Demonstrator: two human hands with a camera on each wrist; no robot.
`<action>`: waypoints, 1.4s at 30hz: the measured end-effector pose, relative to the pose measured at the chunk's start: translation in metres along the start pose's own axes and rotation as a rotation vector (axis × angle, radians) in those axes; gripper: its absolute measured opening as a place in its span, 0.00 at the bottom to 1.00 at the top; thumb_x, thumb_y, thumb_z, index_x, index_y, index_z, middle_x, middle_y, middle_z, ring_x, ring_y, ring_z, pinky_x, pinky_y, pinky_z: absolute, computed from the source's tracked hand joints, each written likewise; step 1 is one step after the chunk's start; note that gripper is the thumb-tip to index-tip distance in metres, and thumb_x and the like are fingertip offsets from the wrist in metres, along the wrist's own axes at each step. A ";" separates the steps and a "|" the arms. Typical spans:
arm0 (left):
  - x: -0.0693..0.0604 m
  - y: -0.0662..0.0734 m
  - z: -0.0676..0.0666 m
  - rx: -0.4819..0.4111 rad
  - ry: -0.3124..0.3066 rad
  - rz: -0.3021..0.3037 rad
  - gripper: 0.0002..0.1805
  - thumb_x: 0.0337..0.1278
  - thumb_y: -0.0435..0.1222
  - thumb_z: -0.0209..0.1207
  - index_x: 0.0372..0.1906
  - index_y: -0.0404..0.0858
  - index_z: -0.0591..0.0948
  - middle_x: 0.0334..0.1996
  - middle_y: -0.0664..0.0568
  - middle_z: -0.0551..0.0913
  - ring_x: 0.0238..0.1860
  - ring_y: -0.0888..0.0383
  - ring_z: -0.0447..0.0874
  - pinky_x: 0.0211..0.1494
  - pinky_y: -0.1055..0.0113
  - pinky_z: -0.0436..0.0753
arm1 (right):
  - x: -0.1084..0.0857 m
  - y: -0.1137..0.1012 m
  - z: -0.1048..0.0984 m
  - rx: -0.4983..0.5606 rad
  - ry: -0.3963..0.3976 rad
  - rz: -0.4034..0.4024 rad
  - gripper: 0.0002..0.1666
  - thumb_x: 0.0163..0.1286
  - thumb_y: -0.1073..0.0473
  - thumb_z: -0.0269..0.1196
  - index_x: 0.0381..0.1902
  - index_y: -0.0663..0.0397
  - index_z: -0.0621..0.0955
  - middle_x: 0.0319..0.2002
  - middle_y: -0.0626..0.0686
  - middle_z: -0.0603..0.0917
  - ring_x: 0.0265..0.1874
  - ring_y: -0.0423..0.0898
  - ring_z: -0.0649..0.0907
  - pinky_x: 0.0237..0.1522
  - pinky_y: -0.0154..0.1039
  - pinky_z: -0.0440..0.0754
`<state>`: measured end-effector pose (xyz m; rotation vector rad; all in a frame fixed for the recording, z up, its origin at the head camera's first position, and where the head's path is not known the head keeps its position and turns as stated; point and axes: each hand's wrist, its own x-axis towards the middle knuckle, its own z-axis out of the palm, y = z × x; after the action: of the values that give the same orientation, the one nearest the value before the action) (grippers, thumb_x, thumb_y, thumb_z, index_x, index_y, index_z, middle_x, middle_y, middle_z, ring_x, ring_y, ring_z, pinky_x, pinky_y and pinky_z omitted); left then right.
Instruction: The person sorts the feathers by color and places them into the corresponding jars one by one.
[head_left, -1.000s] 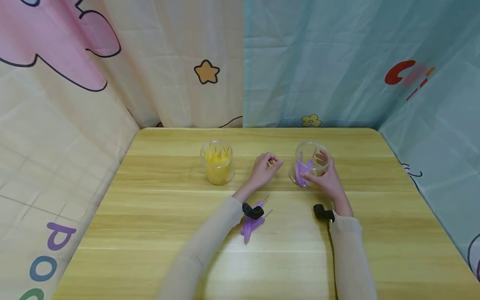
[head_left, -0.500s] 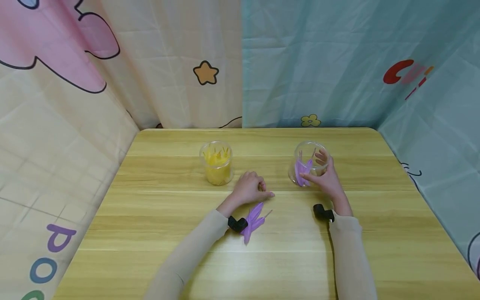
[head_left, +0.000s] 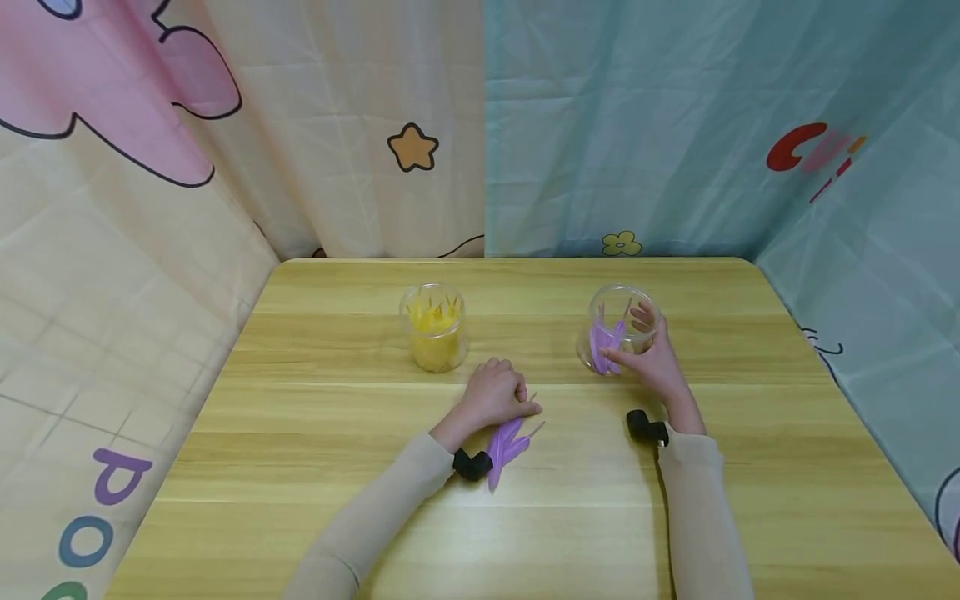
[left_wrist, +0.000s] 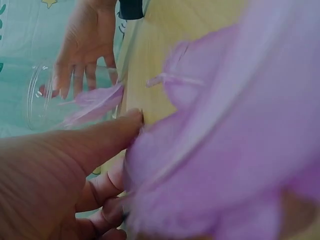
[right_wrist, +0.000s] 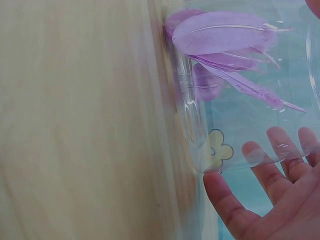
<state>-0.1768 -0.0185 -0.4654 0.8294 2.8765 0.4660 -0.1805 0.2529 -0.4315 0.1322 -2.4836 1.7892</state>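
Observation:
A clear jar (head_left: 619,287) stands at the right of the table with several purple feathers (right_wrist: 225,40) upright inside. My right hand (head_left: 660,358) grips this jar from its right side, thumb in front and fingers behind. Several loose purple feathers (head_left: 508,450) lie crossed on the table, left of the middle. Over their quill ends is my left hand (head_left: 491,396). In the left wrist view, the thumb (left_wrist: 112,135) and fingers (left_wrist: 100,192) stand apart beside a large blurred feather (left_wrist: 220,150). A quill runs close to the fingers; I see no pinch on it.
A second clear jar (head_left: 432,287), filled with yellow feathers (head_left: 435,343), stands at the back left. Patterned curtains (head_left: 337,125) border the wooden table (head_left: 300,417) at the back and both sides.
My left hand has moved from near the right jar back toward me and to the left, down to the loose purple feathers. The right hand and its jar have stayed put.

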 end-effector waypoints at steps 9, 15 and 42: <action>-0.002 0.001 0.003 -0.087 0.020 -0.010 0.17 0.49 0.57 0.65 0.17 0.53 0.78 0.25 0.62 0.71 0.32 0.59 0.66 0.40 0.66 0.66 | 0.001 -0.001 0.000 0.006 -0.001 0.000 0.57 0.55 0.68 0.70 0.72 0.59 0.47 0.68 0.69 0.52 0.66 0.68 0.54 0.60 0.68 0.55; 0.001 -0.004 0.000 -0.244 0.007 0.007 0.17 0.53 0.55 0.64 0.17 0.52 0.79 0.17 0.64 0.73 0.27 0.61 0.69 0.37 0.67 0.67 | 0.001 -0.002 0.001 0.007 0.004 -0.006 0.57 0.55 0.69 0.70 0.72 0.59 0.47 0.68 0.69 0.52 0.66 0.68 0.54 0.60 0.67 0.56; 0.074 0.057 -0.064 -0.719 0.409 0.150 0.13 0.66 0.45 0.56 0.33 0.40 0.80 0.31 0.56 0.75 0.36 0.58 0.69 0.40 0.70 0.68 | 0.002 0.002 0.000 0.016 0.009 -0.030 0.56 0.54 0.70 0.70 0.71 0.63 0.47 0.67 0.71 0.53 0.64 0.68 0.55 0.60 0.67 0.56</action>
<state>-0.2229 0.0505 -0.3884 0.8733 2.6122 1.7213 -0.1823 0.2539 -0.4335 0.1619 -2.4486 1.7940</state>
